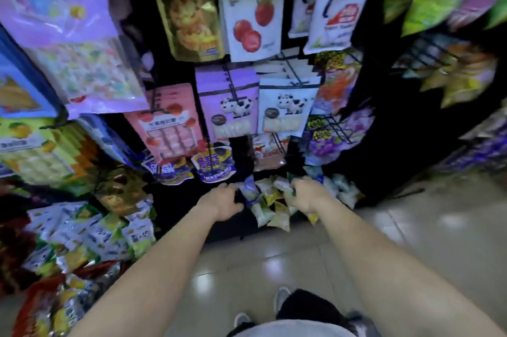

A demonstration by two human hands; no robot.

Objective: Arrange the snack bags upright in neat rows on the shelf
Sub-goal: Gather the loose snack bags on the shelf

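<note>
small crinkly white, green and yellow snack bags [270, 201] lie jumbled on the low black shelf [192, 207]. right hand [308, 194] grips some bags; left hand [223, 201] rests curled beside the pile, grip unclear. best to lift w/ right, stand each upright, left steadying the row.

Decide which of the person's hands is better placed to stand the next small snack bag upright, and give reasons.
Right, probably. The right hand is already among the small snack bags on the bottom shelf, apparently gripping some. The left hand rests at the pile's edge.

Dim shop aisle w/ glossy tiled floor [247, 268], black racks [384, 117].
</note>
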